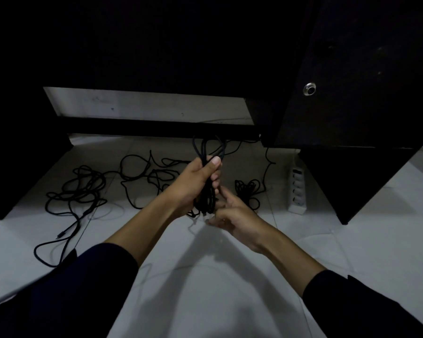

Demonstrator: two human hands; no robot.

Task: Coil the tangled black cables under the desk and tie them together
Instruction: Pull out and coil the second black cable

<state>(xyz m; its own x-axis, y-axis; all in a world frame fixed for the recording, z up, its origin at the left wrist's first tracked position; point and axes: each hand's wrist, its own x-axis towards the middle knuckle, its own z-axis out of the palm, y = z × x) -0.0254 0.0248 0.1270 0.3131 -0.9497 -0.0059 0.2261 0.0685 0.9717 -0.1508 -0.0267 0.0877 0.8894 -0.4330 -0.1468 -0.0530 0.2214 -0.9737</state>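
Nearest me, my two dark sleeves (88,284) are reaching forward over a broad stretch of pale tiled floor (205,301), which is giving my arms open room on both sides. My right hand (232,215) is sitting lower, its fingers loosely curled and touching the bottom of the coiled bundle (206,191); I cannot tell whether it is actually pinching a strand there. My left hand (195,181) is gripping the bundle just above, fingers wrapped tight around its middle and the thumb pressing across the top, so the coil is standing upright with its loops (209,146) poking out above my fist.

Beyond my hands, loose black cables (88,189) are lying tangled across the floor to the left, one end trailing toward my left sleeve. A smaller heap of cable (248,191) is lying just right of the bundle, and a white power strip (297,189) is lying beside it, close to the dark desk panel (352,93) that is closing in the right side. Another dark panel (22,154) is bounding the left. At the back, a black crossbar (156,128) is running low across the opening, with a pale wall strip (144,104) showing above it.
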